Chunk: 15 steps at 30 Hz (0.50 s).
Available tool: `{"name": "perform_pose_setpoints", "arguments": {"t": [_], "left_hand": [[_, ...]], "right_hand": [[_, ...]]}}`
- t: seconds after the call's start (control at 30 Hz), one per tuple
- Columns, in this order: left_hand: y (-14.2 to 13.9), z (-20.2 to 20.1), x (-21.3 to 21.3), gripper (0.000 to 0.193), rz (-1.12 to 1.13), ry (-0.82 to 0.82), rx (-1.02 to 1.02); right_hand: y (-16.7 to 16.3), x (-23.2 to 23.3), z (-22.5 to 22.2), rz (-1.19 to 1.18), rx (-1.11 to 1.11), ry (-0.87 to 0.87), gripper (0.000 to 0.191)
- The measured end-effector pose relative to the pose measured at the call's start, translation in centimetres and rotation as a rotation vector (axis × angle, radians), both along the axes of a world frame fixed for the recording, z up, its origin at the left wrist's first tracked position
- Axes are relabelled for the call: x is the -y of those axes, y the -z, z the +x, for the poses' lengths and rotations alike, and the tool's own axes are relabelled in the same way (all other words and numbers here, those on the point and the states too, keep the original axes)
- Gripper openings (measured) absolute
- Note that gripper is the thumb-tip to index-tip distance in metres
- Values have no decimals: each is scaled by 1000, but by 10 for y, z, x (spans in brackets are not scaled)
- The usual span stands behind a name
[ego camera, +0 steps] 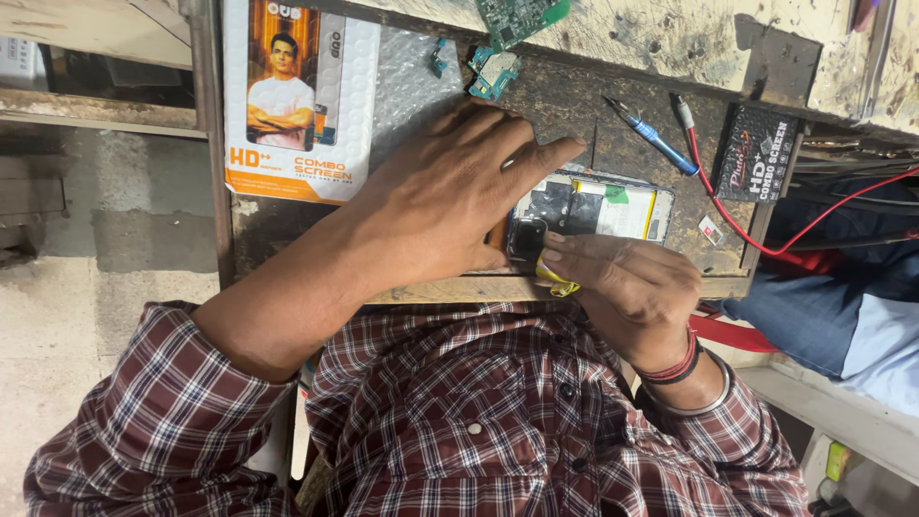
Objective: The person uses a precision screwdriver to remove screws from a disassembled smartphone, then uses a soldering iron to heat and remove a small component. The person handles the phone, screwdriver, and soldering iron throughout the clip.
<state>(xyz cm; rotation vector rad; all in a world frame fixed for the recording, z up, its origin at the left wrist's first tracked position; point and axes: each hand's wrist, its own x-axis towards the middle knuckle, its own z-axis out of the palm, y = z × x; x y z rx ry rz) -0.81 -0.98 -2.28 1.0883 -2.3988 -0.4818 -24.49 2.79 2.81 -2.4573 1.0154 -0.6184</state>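
Phone repair workshop. Scarred wooden bench (622, 124); opened phone (593, 206) at centre; loose circuit boards (498, 67) at top; boxed replacement screen (297, 96) upper left. Blue screwdriver (651, 139) and red test lead (756, 239) at right.

Opened phone (592, 208), back cover off, lying flat and lengthwise on the worn wooden bench near its front edge, at about 3 o'clock from the frame centre. Pale battery with a yellow border filling the middle, a green tab at its upper edge, dark boards and shielding toward the 9 o'clock end. Pinned at that 9 o'clock end under the spread left hand (450, 196), forefinger stretched over the top edge. Touched at the lower left corner by the right hand (627, 287), thumb against the dark camera area. Small yellow scrap (555, 280) pinched just below, at 6 o'clock from the phone.
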Motion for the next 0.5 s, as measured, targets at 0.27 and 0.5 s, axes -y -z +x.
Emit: {"name": "perform_pose_setpoints", "arguments": {"t": [0.27, 0.5], "left_hand": [[0, 0, 0, 126, 2, 3, 23], [-3, 0, 0, 124, 30, 11, 8]], "right_hand": [[-1, 3, 5, -5, -7, 12, 32], [-3, 8, 5, -15, -47, 7, 33]]}}
